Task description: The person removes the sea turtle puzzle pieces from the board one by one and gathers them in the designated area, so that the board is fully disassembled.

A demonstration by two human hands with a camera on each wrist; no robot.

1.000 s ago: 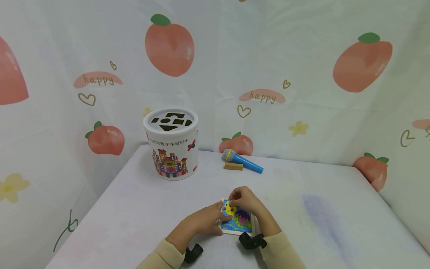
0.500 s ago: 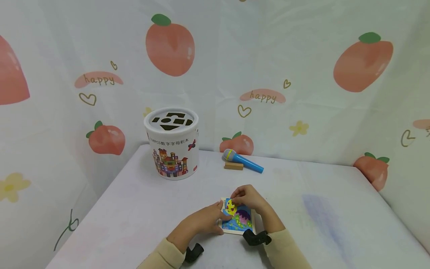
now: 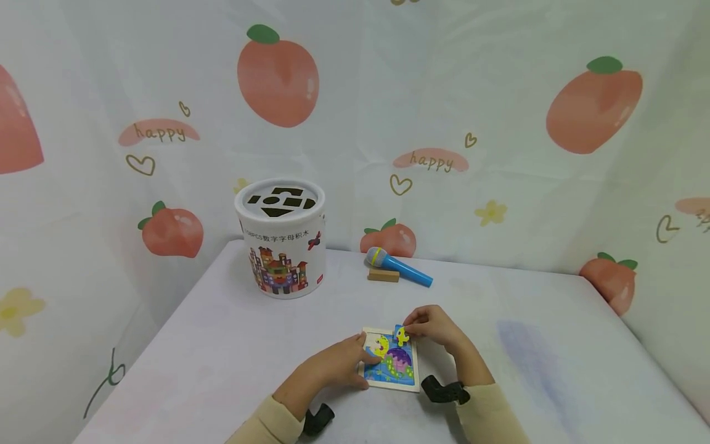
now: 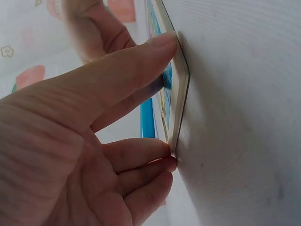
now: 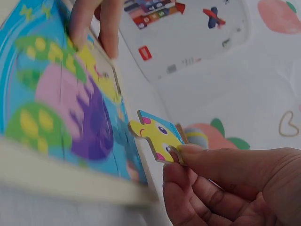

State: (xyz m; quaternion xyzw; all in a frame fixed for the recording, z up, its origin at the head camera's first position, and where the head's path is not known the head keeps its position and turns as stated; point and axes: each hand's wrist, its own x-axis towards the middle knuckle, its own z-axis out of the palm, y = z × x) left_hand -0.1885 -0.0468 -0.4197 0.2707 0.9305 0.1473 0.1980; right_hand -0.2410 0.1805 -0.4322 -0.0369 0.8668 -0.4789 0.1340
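Carries a yellow-faced puzzle piece (image 5: 157, 136) rightward from the far left corner, where fingers worked half a second ago, to a tilted hold near the far right corner of the puzzle board (image 3: 391, 387). Pinches it by one edge, thumb against fingertips, in the right hand (image 3: 435, 327). Presses the board's left side with a wide-spread left hand (image 3: 342, 362), one finger on the picture. Sits at a white table (image 3: 222, 370), with a white bucket (image 3: 281, 262) farther back and a blue microphone (image 3: 409, 272) just behind a brown block (image 3: 383, 276).
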